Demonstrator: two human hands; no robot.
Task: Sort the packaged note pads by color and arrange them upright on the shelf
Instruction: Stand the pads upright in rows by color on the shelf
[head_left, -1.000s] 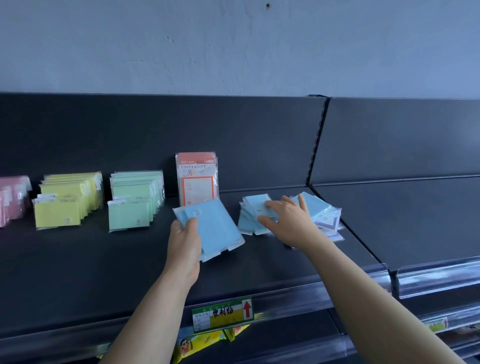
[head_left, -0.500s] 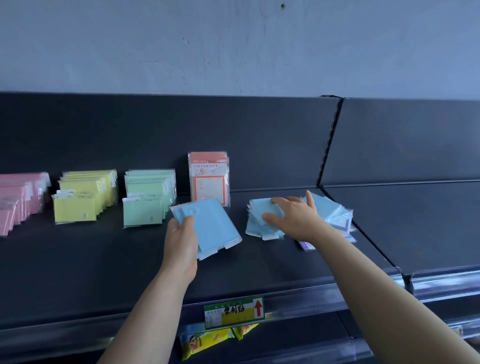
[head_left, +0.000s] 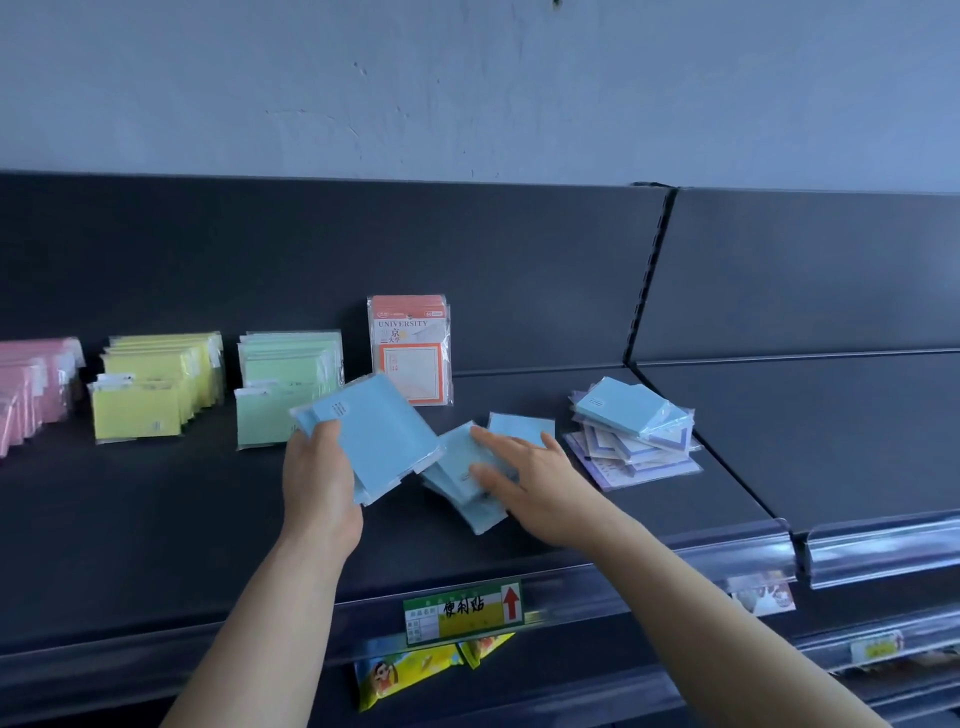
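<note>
While left hand (head_left: 319, 488) grips blue pads (head_left: 379, 431), right hand (head_left: 530, 478) presses loose stack (head_left: 454, 457).

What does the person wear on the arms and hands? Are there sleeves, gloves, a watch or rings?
Nothing worn shows. The left hand and the right hand are bare, with no gloves and no visible ring. The left forearm and the right forearm are bare down to the picture's edge: no sleeve, watch or bracelet in view.

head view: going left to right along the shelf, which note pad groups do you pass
pink packaged note pads → yellow packaged note pads → green packaged note pads → orange-bordered university note pad pack → loose pile of blue and purple note pads
</note>
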